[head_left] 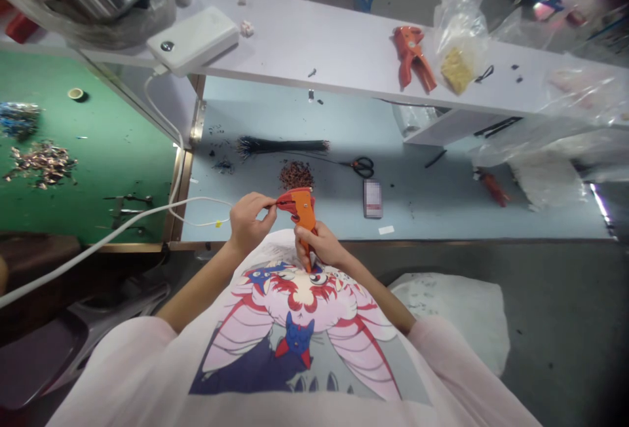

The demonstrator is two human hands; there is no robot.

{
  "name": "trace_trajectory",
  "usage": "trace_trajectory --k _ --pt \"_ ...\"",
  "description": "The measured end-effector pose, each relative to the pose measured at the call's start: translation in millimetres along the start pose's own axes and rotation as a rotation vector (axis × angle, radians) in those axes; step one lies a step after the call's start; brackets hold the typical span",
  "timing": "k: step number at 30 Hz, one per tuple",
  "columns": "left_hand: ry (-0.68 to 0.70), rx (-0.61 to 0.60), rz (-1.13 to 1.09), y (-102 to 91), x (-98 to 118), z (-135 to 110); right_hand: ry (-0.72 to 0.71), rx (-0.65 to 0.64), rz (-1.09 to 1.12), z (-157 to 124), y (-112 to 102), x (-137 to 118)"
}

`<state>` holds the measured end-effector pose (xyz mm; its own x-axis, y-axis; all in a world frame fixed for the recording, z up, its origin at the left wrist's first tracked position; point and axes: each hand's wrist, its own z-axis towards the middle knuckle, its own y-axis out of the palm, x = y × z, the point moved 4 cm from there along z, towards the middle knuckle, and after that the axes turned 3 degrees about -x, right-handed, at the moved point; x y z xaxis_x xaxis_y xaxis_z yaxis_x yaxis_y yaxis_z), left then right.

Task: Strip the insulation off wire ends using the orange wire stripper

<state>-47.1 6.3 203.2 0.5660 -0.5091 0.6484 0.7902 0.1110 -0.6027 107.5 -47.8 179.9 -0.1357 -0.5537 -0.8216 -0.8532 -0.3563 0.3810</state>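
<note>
My right hand (pixel 325 247) is wrapped round the handles of an orange wire stripper (pixel 301 207), held upright just in front of my chest. My left hand (pixel 249 221) is pinched at the stripper's red jaw, its fingertips pressed together on something too small to make out. Beyond the tool, on the pale blue bench (pixel 442 198), lies a small heap of dark stripped bits (pixel 295 174) and a bundle of black wires (pixel 282 146).
Black scissors (pixel 362 166) and a small card (pixel 373 198) lie right of the heap. A second orange stripper (pixel 413 55) and plastic bags (pixel 459 34) rest on the white shelf (pixel 344 54). A white cable (pixel 147 217) crosses the green table (pixel 113 152) at left.
</note>
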Motion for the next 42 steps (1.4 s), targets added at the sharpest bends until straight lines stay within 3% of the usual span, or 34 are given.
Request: trace_trajectory --k 7,13,16,21,24,26,28,32,37,42 --pt "0.019 -0.001 0.032 1.4 0 -3 -0.019 0.038 0.004 0 -7 11" --pt "0.000 0.004 -0.049 2.0 3 -1 -0.023 -0.124 0.236 -8 -14 5" --pt "-0.044 0.005 -0.103 2.5 4 0 -0.023 -0.184 0.193 -13 -20 -2" --pt "-0.118 0.005 -0.153 3.4 1 -2 -0.028 -0.163 -0.020 -15 -31 -9" --pt "-0.141 0.002 -0.157 2.7 -1 -4 -0.022 -0.061 -0.268 -9 -44 -7" --pt "-0.175 -0.010 -0.177 2.1 -3 -5 0.036 0.096 -0.544 1 -58 1" --pt "-0.225 -0.027 -0.225 2.1 -4 -5 0.158 0.303 -0.873 14 -75 16" --pt "-0.326 -0.054 -0.341 3.3 -7 -5 0.320 0.514 -1.094 38 -98 57" --pt "-0.346 -0.044 -0.421 1.9 -7 -5 0.369 0.549 -1.259 46 -108 101" --pt "-0.286 -0.048 -0.335 -0.2 -5 -5 0.297 0.522 -1.297 47 -110 108"
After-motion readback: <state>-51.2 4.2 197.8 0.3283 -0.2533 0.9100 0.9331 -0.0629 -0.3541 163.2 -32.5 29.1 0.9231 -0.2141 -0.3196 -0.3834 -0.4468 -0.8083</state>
